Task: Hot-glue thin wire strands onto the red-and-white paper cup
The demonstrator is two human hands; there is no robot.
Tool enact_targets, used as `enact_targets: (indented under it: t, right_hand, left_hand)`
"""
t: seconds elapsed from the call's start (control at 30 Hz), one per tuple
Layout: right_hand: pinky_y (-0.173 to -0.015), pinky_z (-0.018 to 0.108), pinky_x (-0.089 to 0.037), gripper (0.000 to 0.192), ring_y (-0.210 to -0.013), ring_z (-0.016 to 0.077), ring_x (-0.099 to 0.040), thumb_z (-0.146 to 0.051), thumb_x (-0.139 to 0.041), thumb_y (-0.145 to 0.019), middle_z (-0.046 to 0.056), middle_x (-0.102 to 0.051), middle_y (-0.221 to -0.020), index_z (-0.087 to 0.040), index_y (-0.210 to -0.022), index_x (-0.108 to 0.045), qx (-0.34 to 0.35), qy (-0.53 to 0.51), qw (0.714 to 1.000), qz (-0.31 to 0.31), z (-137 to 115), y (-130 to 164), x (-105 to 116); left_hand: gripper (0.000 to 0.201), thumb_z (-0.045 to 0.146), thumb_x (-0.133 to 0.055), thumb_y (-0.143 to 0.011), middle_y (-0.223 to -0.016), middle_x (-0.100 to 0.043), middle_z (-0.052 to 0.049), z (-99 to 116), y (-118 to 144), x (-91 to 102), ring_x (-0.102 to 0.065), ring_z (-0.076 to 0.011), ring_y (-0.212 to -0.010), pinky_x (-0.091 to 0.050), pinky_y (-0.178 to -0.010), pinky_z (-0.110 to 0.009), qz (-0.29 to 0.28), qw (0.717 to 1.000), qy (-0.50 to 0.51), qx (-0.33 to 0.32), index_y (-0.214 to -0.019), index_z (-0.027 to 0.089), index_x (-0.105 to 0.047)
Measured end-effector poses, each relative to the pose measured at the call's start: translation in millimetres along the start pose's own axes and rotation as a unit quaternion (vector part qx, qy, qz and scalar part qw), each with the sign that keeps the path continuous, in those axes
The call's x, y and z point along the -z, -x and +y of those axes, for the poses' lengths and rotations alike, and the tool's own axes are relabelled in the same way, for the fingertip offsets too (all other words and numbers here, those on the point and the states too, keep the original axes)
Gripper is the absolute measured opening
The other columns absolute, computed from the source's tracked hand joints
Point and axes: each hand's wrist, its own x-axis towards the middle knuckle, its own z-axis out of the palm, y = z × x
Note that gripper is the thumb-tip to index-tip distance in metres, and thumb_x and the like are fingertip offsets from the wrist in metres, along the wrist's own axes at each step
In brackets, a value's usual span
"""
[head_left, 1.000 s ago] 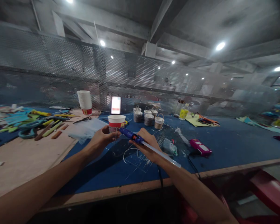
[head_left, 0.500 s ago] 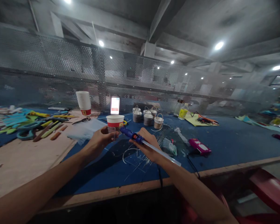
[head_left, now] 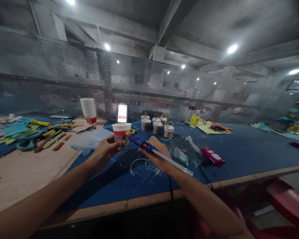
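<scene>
From the head camera I observe the left hand [head_left: 106, 146] closed around the lower part of a paper cup [head_left: 122, 128], held upright above the blue work surface [head_left: 251, 151]. The right hand [head_left: 158, 151] grips a blue glue gun [head_left: 140, 142]; a translucent stick [head_left: 173, 161] projects from its rear. The nozzle [head_left: 131, 137] points toward the cup; I cannot confirm contact. Beyond, to the right, stand small handled buckets [head_left: 157, 127]. A cup stack [head_left: 88, 108] stands to the left.

Blue table [head_left: 249, 151] | small baskets [head_left: 157, 127] (handles up) | magenta device [head_left: 213, 156] | yellow-labelled bottle [head_left: 195, 120]
</scene>
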Motion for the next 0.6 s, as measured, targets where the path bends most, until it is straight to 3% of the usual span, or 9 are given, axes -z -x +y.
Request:
enact_targets:
  t: [0.6]
  right_hand:
    - [-0.066, 0.028, -0.039, 0.033, -0.078, 0.0162, -0.056, -0.053, -0.057, -0.104, 0.002, -0.057, -0.093, -0.023, -0.088, -0.054, -0.005, 0.009, 1.0, 0.011, 2.8, -1.2, -2.2]
  left_hand:
    - [0.035, 0.024, -0.097, -0.06, -0.088, -0.078, -0.007, 1.6, -0.5, -0.2, -0.066, -0.0155, -0.072, -0.053, -0.068, -0.028, -0.003, 1.0, 0.023, 0.017, -0.09, 0.016, -0.08]
